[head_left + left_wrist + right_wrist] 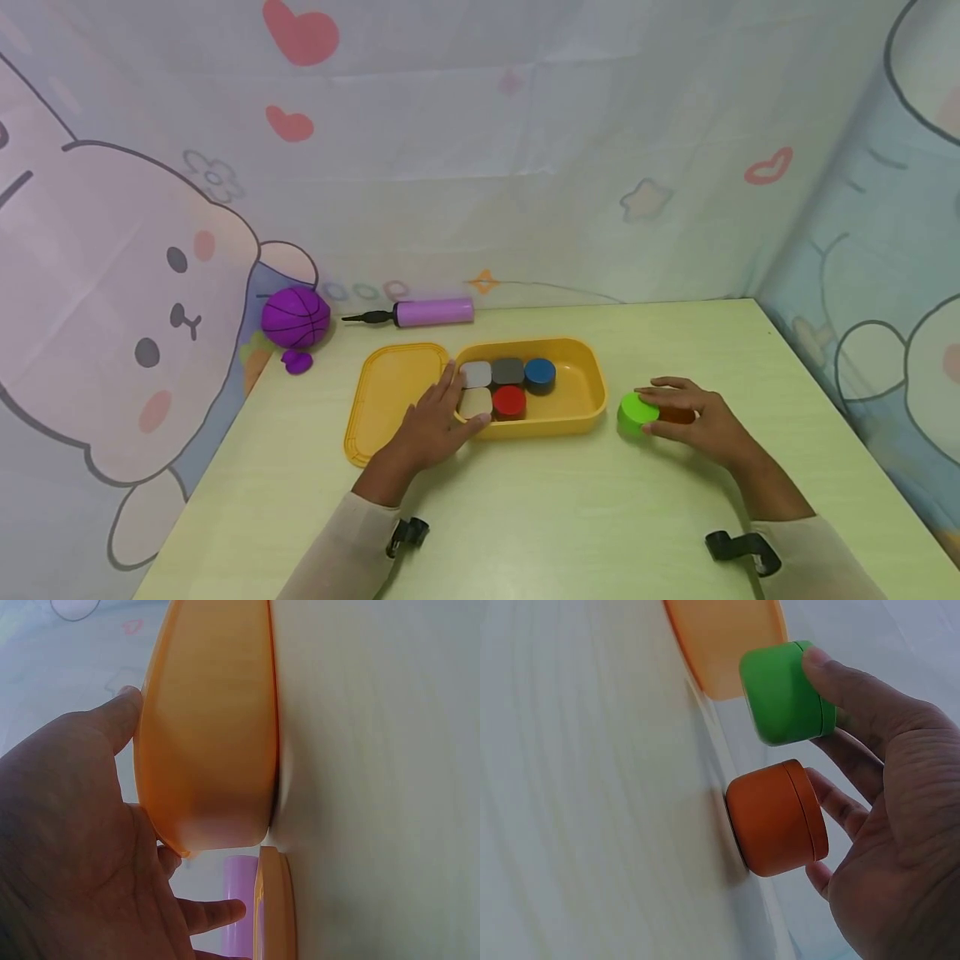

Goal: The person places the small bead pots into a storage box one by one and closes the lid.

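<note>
Slippage looks like the main risk: right hand [699,422] pinches green pot [637,413] between thumb and fingers, up near its top, so a smooth side or slack grip could let it drop. Pot is right of box [555,428], apart from it, and looks raised off table [570,517] in the right wrist view. Orange pot [772,821] stands upright on table just right of green one, under the same hand; lower fingers very close, contact can't be told. A low sideways swing could knock or drag it.

Left hand [435,423] has fingers spread, resting on box's left end, thumb at near rim. Uneven push there could slide or tip box. Lid [397,392] lies just left of box, partly behind that hand; box shoved left would bump it.

In box: light grey pot [476,374], dark grey pot [507,372] and blue pot [540,374] in far row, cream pot [477,403] and red pot [510,402] in near row, all bunched left; a jolt could make them skid. If green pot came over box too low, it could clip the right wall; too far left, hit blue or red.

Pump [435,312] and ball [296,317] at far left, well apart from both hands. Ball could roll if table gets bumped.
</note>
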### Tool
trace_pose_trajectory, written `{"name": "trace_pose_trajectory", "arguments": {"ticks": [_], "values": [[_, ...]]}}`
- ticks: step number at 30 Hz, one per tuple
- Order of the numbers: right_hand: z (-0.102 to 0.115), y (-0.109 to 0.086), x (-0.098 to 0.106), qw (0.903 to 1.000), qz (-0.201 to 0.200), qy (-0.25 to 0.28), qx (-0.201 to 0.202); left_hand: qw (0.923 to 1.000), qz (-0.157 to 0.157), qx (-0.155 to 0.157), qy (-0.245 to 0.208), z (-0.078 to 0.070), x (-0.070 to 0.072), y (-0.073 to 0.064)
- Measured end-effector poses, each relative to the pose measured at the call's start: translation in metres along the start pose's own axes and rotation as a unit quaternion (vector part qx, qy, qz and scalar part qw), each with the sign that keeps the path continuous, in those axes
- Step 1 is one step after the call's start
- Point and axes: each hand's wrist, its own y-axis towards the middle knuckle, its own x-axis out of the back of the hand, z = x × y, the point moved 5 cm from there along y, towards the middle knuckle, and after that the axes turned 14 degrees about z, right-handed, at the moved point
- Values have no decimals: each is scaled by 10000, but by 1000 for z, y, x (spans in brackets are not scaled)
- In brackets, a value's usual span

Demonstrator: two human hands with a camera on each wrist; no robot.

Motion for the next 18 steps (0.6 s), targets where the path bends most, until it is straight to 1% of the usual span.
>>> {"name": "trace_pose_trajectory", "arguments": {"ticks": [5, 8, 11, 15, 18], "values": [[2, 2, 2, 9997, -220, 49, 138, 10000, -43, -16, 5, 0, 1, 0], [4, 2, 5, 9986, -468, 73, 232, 10000, -48, -39, 4, 1, 2, 1], [7, 2, 7, 9952, -807, -9, 551, 10000, -40, -50, -10, 2, 2, 1], [11, 1, 10, 9866, -1223, -75, 1081, 10000, -60, -53, -28, 3, 0, 2], [12, -1, 12, 9807, -1470, -107, 1286, 10000, -72, -63, -18, 3, -1, 2]]}}
